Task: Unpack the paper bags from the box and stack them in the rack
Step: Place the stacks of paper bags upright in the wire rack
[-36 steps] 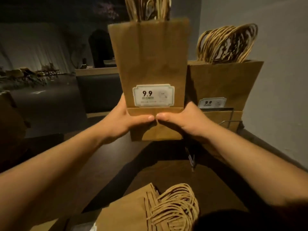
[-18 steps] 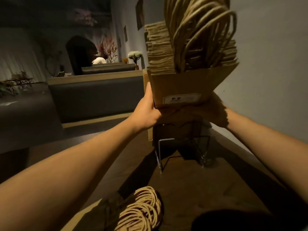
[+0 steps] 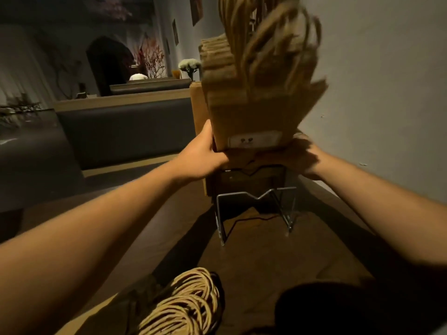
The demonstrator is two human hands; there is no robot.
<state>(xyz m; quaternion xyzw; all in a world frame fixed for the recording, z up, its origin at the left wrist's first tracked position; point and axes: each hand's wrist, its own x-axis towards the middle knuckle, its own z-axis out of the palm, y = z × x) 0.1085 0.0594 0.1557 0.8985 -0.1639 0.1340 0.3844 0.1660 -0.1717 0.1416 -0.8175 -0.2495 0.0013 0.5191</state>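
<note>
A thick bundle of brown paper bags [image 3: 254,117] with twisted paper handles at the top and a white label near its base is held upright above the wire rack [image 3: 256,206]. My left hand [image 3: 205,153] grips the bundle's lower left edge. My right hand [image 3: 300,158] grips its lower right side. The bundle is blurred. More brown bags stand in the rack behind and below the held bundle. At the bottom of the view lie more bags, showing their rope handles [image 3: 183,305].
The rack stands on a dark wooden counter [image 3: 278,257] along a grey wall [image 3: 387,93] on the right. To the left are a dark bench seat [image 3: 125,131] and a dim room with flowers [image 3: 189,65] on a ledge.
The view has turned right since a second ago, so the bundle now shows edge-on. The bundle sits slightly lower and nearer the rack, still held by both hands.
</note>
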